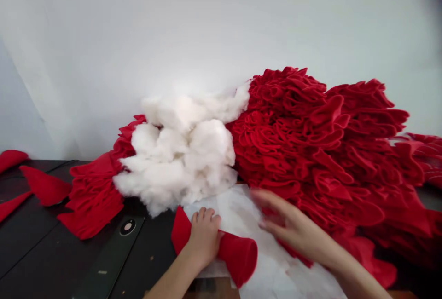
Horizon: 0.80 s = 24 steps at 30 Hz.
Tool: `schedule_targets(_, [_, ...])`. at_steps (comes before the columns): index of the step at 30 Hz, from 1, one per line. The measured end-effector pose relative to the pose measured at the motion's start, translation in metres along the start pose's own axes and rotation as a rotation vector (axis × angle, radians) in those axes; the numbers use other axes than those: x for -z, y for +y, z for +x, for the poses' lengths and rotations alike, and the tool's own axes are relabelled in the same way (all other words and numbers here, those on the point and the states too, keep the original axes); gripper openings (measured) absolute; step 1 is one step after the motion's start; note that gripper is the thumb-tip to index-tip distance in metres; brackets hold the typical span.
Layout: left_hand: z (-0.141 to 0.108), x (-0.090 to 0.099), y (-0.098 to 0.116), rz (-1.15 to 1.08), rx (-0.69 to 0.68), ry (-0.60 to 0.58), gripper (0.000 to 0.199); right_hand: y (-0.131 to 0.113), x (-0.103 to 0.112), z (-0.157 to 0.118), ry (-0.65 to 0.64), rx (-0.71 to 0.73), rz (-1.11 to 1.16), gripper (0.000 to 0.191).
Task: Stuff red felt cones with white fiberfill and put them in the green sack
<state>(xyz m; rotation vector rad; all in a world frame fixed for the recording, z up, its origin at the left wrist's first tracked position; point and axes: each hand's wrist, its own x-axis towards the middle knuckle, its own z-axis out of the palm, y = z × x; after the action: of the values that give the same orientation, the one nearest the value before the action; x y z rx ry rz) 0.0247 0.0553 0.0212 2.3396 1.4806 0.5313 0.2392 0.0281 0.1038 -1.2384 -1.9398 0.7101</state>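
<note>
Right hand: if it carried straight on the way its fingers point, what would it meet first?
The blurred right hand would probably meet the fluffy white cotton stuffing first, passing over the thin white sheet, though depth is hard to judge.

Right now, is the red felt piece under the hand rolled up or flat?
Rolled up: the red felt piece curls into a cone under the left hand.
</note>
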Motion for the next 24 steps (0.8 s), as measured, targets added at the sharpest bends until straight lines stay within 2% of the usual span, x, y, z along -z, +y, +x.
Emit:
schedule_targets(2, [0.008, 0.011, 0.001, -0.034, -0.029, 0.137, 0.035, -0.018, 0.010, 0.055, 0.223, 0.210, -0.105, 0.080])
schedule_targets(4, [0.019, 0.029, 0.001, -0.041, -0.086, 0.345, 0.040, -0.035, 0.011, 0.120, 0.294, 0.401, -0.236, 0.104])
schedule_targets(5, [0.025, 0.040, 0.000, -0.030, -0.125, 0.458, 0.044, -0.042, 0.010, 0.152, 0.280, 0.431, -0.284, 0.111])
schedule_targets(7, [0.041, 0.064, -0.006, 0.015, -0.208, 0.649, 0.054, -0.050, 0.004, 0.202, 0.205, 0.352, -0.297, 0.120])
schedule_targets(9, [0.061, 0.087, -0.016, 0.066, -0.268, 0.748, 0.068, -0.052, -0.004, 0.231, 0.098, 0.274, -0.283, 0.115])
schedule_targets(10, [0.072, 0.097, -0.023, 0.083, -0.283, 0.767, 0.076, -0.051, -0.009, 0.238, 0.048, 0.251, -0.275, 0.103])
schedule_targets(13, [0.104, 0.112, -0.042, 0.063, -0.293, 0.743, 0.098, -0.046, -0.021, 0.235, -0.010, 0.233, -0.262, 0.042])
schedule_targets(15, [0.121, 0.113, -0.050, 0.012, -0.290, 0.719, 0.103, -0.042, -0.025, 0.223, 0.018, 0.228, -0.248, 0.020])
schedule_targets(17, [0.131, 0.110, -0.051, -0.018, -0.272, 0.705, 0.102, -0.038, -0.022, 0.209, 0.056, 0.241, -0.198, 0.016])
schedule_targets(20, [0.137, 0.106, -0.043, -0.054, -0.237, 0.679, 0.102, -0.029, -0.012, 0.192, 0.056, 0.303, -0.044, 0.023])
schedule_targets(22, [0.137, 0.105, -0.034, -0.120, -0.288, 0.623, 0.110, -0.020, -0.006, 0.185, 0.098, 0.353, -0.032, 0.037])
schedule_targets(24, [0.135, 0.103, -0.024, -0.215, -0.404, 0.537, 0.119, -0.011, -0.003, 0.182, 0.201, 0.365, -0.132, 0.061])
